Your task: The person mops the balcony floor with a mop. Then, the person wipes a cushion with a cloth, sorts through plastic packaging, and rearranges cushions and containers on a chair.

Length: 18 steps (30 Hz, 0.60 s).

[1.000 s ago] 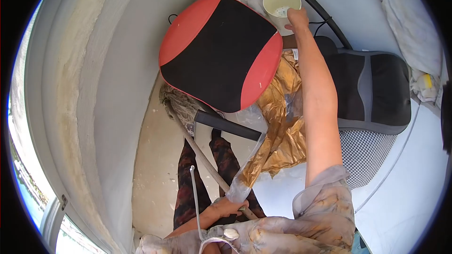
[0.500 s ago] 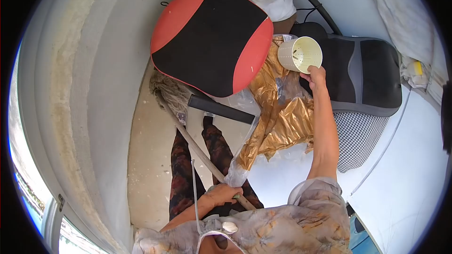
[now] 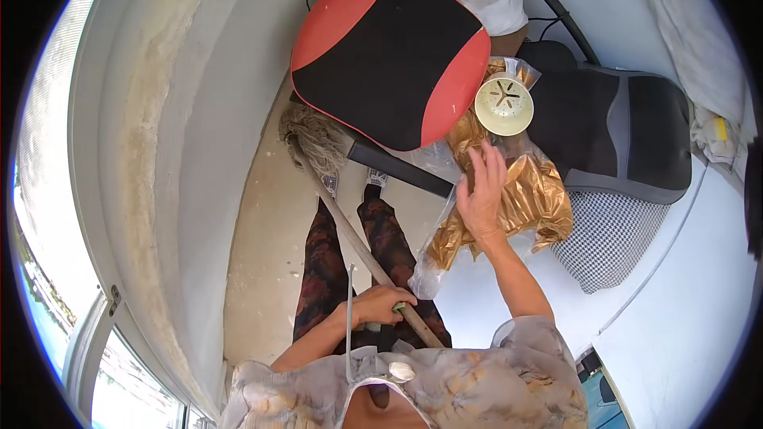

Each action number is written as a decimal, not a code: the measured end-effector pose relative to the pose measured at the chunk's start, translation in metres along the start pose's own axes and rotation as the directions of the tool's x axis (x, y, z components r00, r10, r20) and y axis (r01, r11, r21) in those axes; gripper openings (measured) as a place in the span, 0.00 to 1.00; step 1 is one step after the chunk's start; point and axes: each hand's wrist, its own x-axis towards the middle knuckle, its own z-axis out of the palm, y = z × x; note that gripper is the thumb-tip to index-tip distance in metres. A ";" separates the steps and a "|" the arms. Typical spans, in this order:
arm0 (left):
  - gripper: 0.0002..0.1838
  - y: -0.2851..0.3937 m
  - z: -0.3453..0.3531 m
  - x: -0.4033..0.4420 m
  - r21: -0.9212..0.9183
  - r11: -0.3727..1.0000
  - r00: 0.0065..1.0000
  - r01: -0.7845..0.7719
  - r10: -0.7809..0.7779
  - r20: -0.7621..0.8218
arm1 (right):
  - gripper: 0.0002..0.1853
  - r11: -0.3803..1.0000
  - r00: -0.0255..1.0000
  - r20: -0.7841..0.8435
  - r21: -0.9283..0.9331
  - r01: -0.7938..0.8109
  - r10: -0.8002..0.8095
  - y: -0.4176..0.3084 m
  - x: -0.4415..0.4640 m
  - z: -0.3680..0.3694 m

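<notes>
My left hand [image 3: 380, 304] is wrapped round the wooden handle of a mop [image 3: 346, 228], close to my lap. The mop's grey string head [image 3: 316, 137] lies on the floor beside my feet. My right hand [image 3: 483, 195] is open, fingers stretched out and holding nothing, above a crumpled gold plastic bag [image 3: 540, 191]. Just beyond those fingertips, a cream perforated plastic pot [image 3: 504, 122] rests on the gold bag with its mouth facing up. Slots show in its bottom.
A red and black padded seat [image 3: 397, 56] stands ahead, with a black bar [image 3: 401, 172] below it. At right lie a black and grey cushion [image 3: 648, 131] and a checked cushion [image 3: 616, 230]. A white wall [image 3: 199, 111] curves along the left.
My right hand has let go of the pot and drawn back toward me, its fingers opening. The pot now sits on the gold bag. My left hand still grips the mop.
</notes>
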 end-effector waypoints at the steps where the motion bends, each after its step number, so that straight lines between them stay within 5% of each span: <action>1: 0.26 -0.003 -0.008 -0.003 -0.028 0.999 0.999 0.019 -0.020 -0.033 | 0.29 0.996 0.999 0.040 0.094 -0.007 0.003 -0.021 -0.017 -0.002; 7: 0.18 -0.014 -0.088 -0.039 -0.382 0.887 0.906 0.258 -0.359 -0.224 | 0.22 0.927 0.993 0.092 0.372 0.041 -0.081 -0.076 -0.106 -0.011; 8: 0.15 -0.026 -0.095 -0.044 -0.454 0.884 0.886 0.114 -0.297 -0.357 | 0.22 0.927 0.997 0.077 0.374 -0.015 -0.015 -0.080 -0.119 -0.012; 11: 0.15 -0.041 -0.140 -0.063 -0.704 0.709 0.759 -0.037 -0.439 -0.482 | 0.21 0.917 0.976 0.088 0.334 -0.216 0.198 -0.071 -0.174 0.001; 14: 0.13 -0.043 -0.175 -0.067 -0.706 0.631 0.617 -0.323 -0.425 -0.662 | 0.24 0.851 0.846 0.095 -0.024 -0.525 0.525 -0.024 -0.234 0.028; 18: 0.10 -0.035 -0.209 -0.049 -0.676 0.509 0.533 -0.533 -0.420 -0.735 | 0.27 0.832 0.821 0.142 -0.028 -0.555 0.553 0.013 -0.267 0.045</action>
